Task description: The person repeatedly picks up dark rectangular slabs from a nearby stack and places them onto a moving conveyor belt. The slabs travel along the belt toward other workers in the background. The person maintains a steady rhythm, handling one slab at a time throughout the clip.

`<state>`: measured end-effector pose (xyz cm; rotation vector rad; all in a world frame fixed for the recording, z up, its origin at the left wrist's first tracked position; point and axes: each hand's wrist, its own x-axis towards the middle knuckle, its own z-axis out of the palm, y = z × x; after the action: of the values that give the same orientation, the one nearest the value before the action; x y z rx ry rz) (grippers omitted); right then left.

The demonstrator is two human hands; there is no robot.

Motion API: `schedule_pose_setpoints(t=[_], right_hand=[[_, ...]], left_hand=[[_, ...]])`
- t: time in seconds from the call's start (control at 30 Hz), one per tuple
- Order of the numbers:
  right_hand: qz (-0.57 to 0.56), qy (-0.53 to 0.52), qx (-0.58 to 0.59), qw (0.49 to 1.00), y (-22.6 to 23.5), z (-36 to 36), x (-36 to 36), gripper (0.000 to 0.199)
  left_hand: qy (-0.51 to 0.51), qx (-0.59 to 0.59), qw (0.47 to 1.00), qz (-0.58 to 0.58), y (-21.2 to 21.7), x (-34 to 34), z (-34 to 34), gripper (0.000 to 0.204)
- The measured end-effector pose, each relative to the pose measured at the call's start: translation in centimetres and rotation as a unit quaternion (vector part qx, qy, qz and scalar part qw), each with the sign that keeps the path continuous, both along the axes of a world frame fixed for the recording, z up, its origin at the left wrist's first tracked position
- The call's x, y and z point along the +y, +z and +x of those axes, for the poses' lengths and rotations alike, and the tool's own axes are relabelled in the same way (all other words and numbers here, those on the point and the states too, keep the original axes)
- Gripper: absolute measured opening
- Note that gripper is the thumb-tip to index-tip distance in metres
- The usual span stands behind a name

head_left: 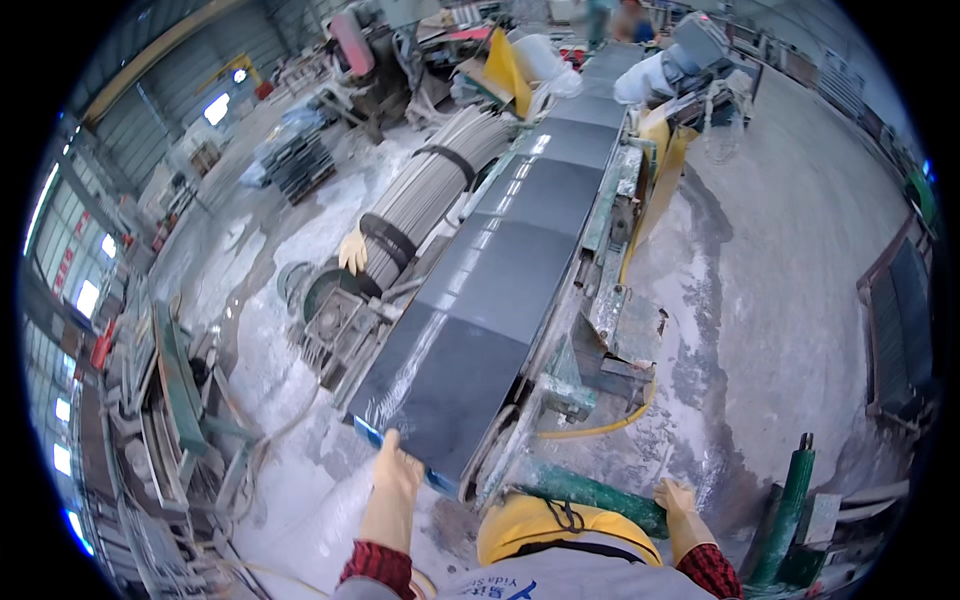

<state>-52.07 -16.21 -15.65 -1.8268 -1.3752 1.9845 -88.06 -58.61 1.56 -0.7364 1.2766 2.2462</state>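
My left hand (396, 468), in a cream rubber glove, is at the near edge of a dark polished stone slab (440, 385). Its fingers appear closed on that edge, though part of the grip is hidden. The slab is the nearest in a row of dark slabs (525, 245) that runs away from me along a conveyor. Low on the right, my right hand (683, 507), gloved the same way, is beside the end of a green cylinder (600, 497). Its fingers look loosely apart and hold nothing that I can see.
Left of the conveyor lies a strapped bundle of pale rods (440, 185), with a cream glove (353, 250) on it. A yellow hose (610, 428) curves along the right side. An upright green post (790, 510) stands at the lower right. Metal frames (170, 390) crowd the left.
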Motion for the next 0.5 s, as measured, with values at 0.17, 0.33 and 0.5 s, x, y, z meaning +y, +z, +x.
schedule_pose_setpoints(t=[0.17,0.33,0.5], right_hand=[[0.003,-0.055,0.011,0.998,1.8,0.9,-1.1,0.026],[-0.014,-0.105,0.067,0.992,3.7,0.0,-2.6,0.029],[-0.011,-0.073,0.105,0.992,6.7,0.1,-4.3,0.034]], left_hand=[[0.024,0.107,0.988,0.11,8.9,2.4,-0.2,0.057],[0.046,0.038,0.993,0.103,7.5,3.9,-3.5,0.043],[0.023,0.078,0.996,0.035,12.2,5.0,-1.1,0.042]])
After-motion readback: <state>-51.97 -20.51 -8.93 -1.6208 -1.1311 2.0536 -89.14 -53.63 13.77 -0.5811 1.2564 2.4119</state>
